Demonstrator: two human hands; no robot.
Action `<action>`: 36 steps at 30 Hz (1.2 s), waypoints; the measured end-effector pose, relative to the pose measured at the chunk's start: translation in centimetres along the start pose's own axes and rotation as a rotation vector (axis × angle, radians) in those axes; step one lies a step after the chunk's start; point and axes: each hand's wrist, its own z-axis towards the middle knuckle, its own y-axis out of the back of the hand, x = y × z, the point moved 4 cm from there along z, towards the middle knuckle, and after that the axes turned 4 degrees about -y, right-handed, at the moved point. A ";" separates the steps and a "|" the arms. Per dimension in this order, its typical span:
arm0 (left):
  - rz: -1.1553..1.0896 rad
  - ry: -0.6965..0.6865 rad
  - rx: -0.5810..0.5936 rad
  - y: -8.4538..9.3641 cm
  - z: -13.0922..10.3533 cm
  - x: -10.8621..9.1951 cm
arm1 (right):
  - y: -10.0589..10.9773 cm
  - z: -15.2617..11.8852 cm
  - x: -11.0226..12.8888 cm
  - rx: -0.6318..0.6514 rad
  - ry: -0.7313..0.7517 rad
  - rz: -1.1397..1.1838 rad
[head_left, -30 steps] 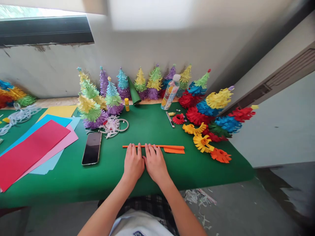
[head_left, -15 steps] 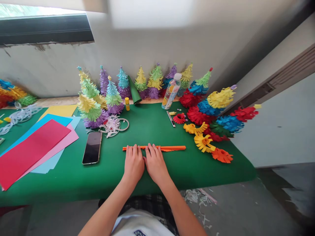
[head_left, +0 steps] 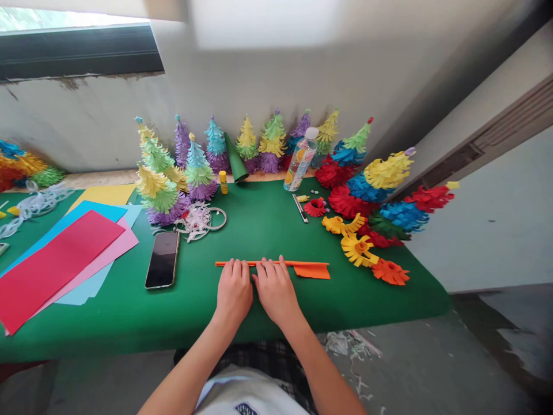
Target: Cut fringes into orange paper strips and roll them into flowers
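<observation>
A sheet of orange paper [head_left: 311, 270] lies crosswise on the green table, rolled into a thin tube along its far edge. At the right end a flat flap of it hangs loose toward me. My left hand [head_left: 234, 291] has its fingers bent over the left half of the roll. Beside it, my right hand [head_left: 275, 287] presses the middle with fingers together and curled over the paper. My fingers hide part of the roll.
A phone [head_left: 162, 260] and coloured paper sheets [head_left: 60, 259] lie to the left. Paper trees [head_left: 273, 141], a green cone [head_left: 235, 158], a glue stick [head_left: 223, 182] and a bottle [head_left: 301, 161] stand behind. A cutter [head_left: 299, 208] and fringed paper pieces [head_left: 358, 251] lie right.
The roll has turned slightly toward me under both hands, and a wider orange flap now shows at its right end. My fingers are more bent than before.
</observation>
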 end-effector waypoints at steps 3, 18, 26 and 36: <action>-0.008 0.008 0.011 0.1 0.0 0.2 | 0.2 0.1 0.0 0.013 -0.009 0.000; -0.041 0.008 -0.034 -0.9 -0.6 0.0 | -0.7 -1.1 0.1 -0.028 0.019 0.029; -0.002 -0.018 0.000 -0.5 -1.5 -1.2 | -0.4 -2.3 0.4 -0.013 0.075 -0.002; -0.021 -0.001 0.009 -0.6 -1.6 -0.7 | 0.4 -2.0 0.8 -0.019 0.066 -0.034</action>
